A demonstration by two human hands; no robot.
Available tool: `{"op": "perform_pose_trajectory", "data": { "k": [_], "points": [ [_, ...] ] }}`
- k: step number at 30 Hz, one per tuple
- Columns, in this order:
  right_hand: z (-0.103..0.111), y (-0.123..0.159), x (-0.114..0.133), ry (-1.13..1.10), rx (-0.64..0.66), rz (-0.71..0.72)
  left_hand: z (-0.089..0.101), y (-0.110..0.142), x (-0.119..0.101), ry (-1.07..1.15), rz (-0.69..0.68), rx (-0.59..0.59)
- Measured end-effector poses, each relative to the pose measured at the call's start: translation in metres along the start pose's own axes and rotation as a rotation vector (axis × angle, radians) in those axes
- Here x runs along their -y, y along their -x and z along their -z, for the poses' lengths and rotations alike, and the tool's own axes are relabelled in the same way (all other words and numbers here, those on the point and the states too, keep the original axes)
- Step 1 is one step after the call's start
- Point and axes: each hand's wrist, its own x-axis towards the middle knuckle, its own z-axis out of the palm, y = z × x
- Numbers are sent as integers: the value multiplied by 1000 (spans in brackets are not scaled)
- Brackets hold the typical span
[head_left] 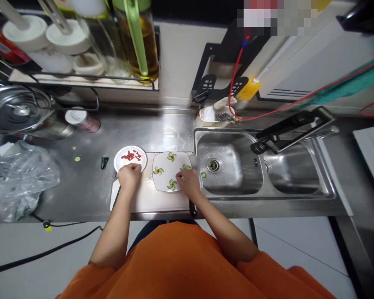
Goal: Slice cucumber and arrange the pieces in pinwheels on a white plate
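Observation:
A white square plate (165, 160) lies on the white cutting board (143, 201). Green cucumber slices (172, 156) are fanned into small pinwheels near its sides, with red bits at the centre of some. My right hand (188, 183) is over the plate's right edge, fingertips pinched close below the right-hand pinwheel (185, 167); what they hold, if anything, is too small to make out. My left hand (129, 176) is closed at the near rim of a round white plate (118, 160) that bears red goji berries (131, 156). Its fingers hide whatever may be between them.
Right of the board is a double steel sink (233, 166) with a black faucet (283, 128). A cucumber end (104, 162) and a plastic bag (25, 174) lie left. Bottles stand on a rack (90, 81) above; a lidded pot (18, 110) stands at the back left.

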Motion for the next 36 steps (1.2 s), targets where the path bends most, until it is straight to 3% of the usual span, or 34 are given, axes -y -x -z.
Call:
{"op": "perform_pose_trajectory", "data": {
  "k": [10, 13, 16, 20, 24, 29, 36],
  "points": [
    [-1, 14, -1, -14, -5, -21, 2, -2, 0, 18, -46, 1],
    [-1, 17, -2, -23, -20, -32, 5, 6, -9, 105, -7, -29],
    [-2, 17, -5, -55, -68, -34, 2, 25, -27, 295, -43, 28],
    [1, 13, -15, -91, -169, -61, -23, 54, -59, 392, -237, 196],
    [6, 9, -33, -48, -224, -135, -56, 71, -85, 354, -369, 253],
    [6, 4, -51, -20, -236, -166, -85, 78, -99, 254, -472, 210],
    [3, -4, -53, -18, -239, -164, -102, 85, -104, 115, -514, 153]
  ]
}}
